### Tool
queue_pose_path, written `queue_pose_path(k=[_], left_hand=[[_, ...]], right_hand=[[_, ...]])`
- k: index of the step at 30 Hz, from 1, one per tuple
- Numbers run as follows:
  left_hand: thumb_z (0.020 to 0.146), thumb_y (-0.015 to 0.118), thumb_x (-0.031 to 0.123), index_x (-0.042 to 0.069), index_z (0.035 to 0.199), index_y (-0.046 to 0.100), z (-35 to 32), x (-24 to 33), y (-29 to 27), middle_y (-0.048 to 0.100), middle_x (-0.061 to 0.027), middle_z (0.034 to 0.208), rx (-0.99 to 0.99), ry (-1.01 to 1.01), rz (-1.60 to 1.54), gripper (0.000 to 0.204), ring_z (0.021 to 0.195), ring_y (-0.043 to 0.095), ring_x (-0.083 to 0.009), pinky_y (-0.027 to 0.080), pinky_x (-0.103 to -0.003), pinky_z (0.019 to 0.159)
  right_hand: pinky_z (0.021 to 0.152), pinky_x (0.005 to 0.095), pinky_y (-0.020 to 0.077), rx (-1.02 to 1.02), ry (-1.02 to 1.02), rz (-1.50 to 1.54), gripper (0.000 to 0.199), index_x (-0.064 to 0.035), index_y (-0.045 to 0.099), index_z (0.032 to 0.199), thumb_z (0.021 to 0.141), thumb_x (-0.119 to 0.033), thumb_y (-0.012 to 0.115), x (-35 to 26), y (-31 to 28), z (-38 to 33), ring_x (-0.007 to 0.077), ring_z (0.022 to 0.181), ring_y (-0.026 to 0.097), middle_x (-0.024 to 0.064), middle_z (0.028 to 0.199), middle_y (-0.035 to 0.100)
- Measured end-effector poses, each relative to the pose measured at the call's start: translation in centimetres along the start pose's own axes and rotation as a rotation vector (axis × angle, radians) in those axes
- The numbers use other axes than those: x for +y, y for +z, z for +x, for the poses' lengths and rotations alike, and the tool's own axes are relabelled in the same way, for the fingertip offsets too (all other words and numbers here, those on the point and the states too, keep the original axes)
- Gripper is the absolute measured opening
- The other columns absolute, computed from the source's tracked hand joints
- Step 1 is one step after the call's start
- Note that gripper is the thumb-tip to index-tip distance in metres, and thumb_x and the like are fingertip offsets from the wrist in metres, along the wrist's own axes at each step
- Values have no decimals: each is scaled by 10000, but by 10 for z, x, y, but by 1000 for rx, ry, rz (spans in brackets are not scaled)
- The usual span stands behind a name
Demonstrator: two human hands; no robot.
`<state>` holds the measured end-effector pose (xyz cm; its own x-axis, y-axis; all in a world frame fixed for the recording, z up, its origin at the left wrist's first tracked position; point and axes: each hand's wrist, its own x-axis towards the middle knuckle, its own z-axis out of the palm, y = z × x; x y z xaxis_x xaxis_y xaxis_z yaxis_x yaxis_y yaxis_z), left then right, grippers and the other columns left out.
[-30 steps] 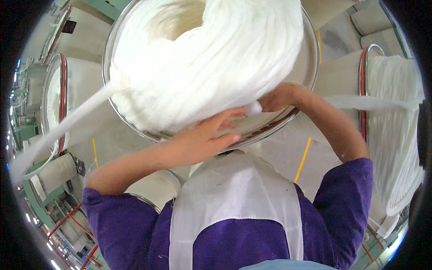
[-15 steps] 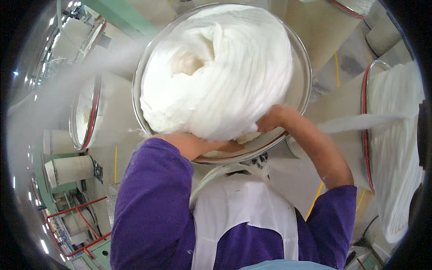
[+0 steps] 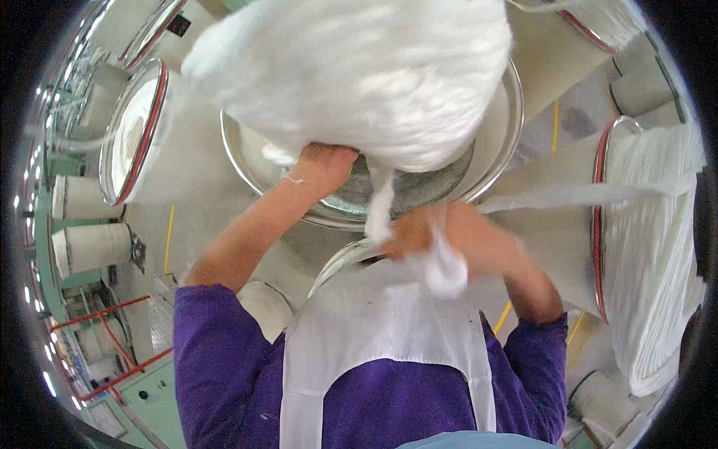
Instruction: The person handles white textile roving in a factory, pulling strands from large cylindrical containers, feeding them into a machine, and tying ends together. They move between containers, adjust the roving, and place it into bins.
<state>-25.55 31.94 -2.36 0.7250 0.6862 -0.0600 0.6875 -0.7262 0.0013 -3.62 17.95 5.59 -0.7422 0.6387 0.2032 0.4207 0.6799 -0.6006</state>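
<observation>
A bulky coil of white fibre sliver (image 3: 359,75) tilts up over the open sliver can (image 3: 514,112), its near edge raised. My left hand (image 3: 327,166) grips the coil's underside, with the fingertips hidden in the fibre. Between me and the can's near rim, my right hand (image 3: 430,230) is closed around a loose sliver strand (image 3: 380,209) that hangs from the coil. A tail of that strand dangles below the hand by my white apron. This hand is blurred. Under the coil shows the can's grey bottom plate (image 3: 426,193).
At right stands another can (image 3: 600,217) with sliver draped over its side; one strand (image 3: 568,197) stretches from it toward my right forearm. A red-rimmed can (image 3: 153,135) is at left. Red rails (image 3: 112,352) and green machinery (image 3: 149,404) lie lower left.
The coil has risen and tipped away, uncovering the can's bottom plate. My left hand moved up beneath it. My right hand came back toward my chest, drawing out a strand.
</observation>
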Motion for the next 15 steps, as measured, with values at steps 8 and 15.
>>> queue_pose_path(k=[8,15], left_hand=[[731,594,26,92,977,675,-1,-8,-12,662,-139,927,281,35,-127,268,876,642,-327,527,-422,762],[748,574,23,104,1013,663,-3,-10,-10,664,-120,942,306,74,-133,291,939,636,-321,510,-448,818]], right_hand=[[785,298,541,-160,-254,83,365,-67,592,1172,847,-214,516,-85,-15,6,216,987,620,75,992,624],[667,262,534,109,-423,712,189,-50,683,949,919,-113,507,-114,-79,-115,192,782,646,60,839,640]])
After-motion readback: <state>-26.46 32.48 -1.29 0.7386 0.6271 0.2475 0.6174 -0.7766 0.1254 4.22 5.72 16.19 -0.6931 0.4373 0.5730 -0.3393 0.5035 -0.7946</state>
